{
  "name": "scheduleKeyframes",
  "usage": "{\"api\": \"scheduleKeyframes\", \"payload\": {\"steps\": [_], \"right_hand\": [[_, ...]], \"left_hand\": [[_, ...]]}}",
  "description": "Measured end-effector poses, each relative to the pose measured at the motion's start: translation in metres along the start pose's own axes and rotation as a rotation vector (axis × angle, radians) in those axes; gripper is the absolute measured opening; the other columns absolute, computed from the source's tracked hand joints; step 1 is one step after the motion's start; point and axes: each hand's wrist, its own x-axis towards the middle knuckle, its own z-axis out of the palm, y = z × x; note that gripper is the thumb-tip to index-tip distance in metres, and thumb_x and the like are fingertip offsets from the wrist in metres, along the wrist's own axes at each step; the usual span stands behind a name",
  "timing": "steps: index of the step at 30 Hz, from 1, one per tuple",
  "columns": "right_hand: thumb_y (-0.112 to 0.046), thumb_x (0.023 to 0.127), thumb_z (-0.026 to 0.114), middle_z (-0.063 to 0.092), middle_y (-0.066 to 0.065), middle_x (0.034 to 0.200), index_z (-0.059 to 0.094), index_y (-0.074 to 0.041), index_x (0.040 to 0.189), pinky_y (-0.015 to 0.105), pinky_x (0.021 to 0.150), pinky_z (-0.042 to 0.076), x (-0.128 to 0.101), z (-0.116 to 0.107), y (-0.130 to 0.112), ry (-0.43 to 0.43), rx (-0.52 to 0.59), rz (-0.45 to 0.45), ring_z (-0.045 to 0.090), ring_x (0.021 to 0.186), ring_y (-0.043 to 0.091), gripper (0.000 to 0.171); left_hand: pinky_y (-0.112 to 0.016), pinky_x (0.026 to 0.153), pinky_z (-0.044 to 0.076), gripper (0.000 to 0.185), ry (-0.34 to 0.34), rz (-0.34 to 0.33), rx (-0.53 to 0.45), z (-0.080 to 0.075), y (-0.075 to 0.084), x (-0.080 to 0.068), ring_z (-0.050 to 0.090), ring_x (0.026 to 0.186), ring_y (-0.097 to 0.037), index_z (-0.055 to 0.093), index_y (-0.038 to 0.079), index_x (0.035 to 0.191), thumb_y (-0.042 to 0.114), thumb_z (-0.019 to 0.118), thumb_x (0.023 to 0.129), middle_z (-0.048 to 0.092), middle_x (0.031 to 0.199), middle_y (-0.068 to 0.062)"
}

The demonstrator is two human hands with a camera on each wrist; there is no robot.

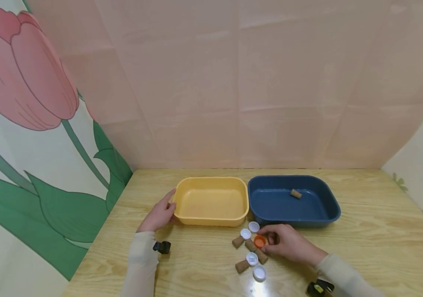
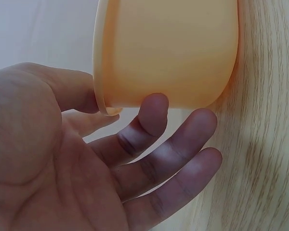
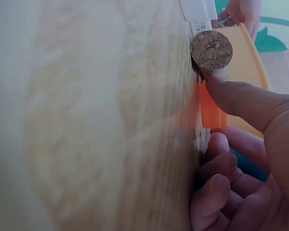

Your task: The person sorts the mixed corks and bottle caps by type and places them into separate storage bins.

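The right hand (image 1: 289,243) pinches an orange cap (image 1: 259,241) between thumb and curled fingers on the table (image 1: 363,239), among corks and white caps. The left hand (image 1: 159,214), fingers relaxed, rests against the yellow tray (image 1: 211,220). Beyond the right hand sits a blue tray (image 1: 323,216) holding one cork (image 1: 296,193).

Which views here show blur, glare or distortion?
Head view: wide-angle bending at the edges, glare patch on the table near the white caps. Right wrist view: wood blurred, cork sharp. Left wrist view: left hand slightly soft, shadowed under the yellow tray.
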Motion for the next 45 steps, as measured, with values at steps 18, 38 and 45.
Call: {"api": "scheduleKeyframes", "payload": {"steps": [18,38,45], "right_hand": [[-0.027,0.087,0.078,0.051,-0.016,0.069,0.074,-0.011,0.119,0.019,0.053,0.039,0.0,-0.002,0.003,-0.048,-0.008,-0.03,0.046,0.061,-0.003,0.036],[-0.023,0.086,0.079,0.055,-0.015,0.069,0.073,-0.019,0.111,0.021,0.054,0.043,0.012,-0.023,-0.04,0.0,-0.07,-0.053,0.048,0.06,-0.001,0.027],[-0.022,0.086,0.079,0.054,-0.013,0.069,0.072,-0.019,0.111,0.022,0.055,0.043,0.027,-0.032,-0.051,0.026,-0.085,-0.048,0.048,0.059,0.001,0.026]], "left_hand": [[-0.036,0.072,0.055,0.056,-0.004,-0.007,-0.037,0.0,-0.002,0.0,0.065,0.081,-0.024,0.028,0.02,0.16,0.02,0.045,0.107,0.061,0.095,-0.012],[-0.036,0.072,0.054,0.055,-0.004,-0.007,-0.039,0.002,0.002,-0.003,0.065,0.081,-0.024,0.025,0.019,0.16,0.02,0.042,0.108,0.061,0.094,-0.012],[-0.04,0.075,0.056,0.055,-0.027,-0.019,-0.084,0.004,0.001,-0.004,0.065,0.078,-0.024,0.022,0.018,0.161,0.02,0.039,0.109,0.063,0.094,-0.012]]}}
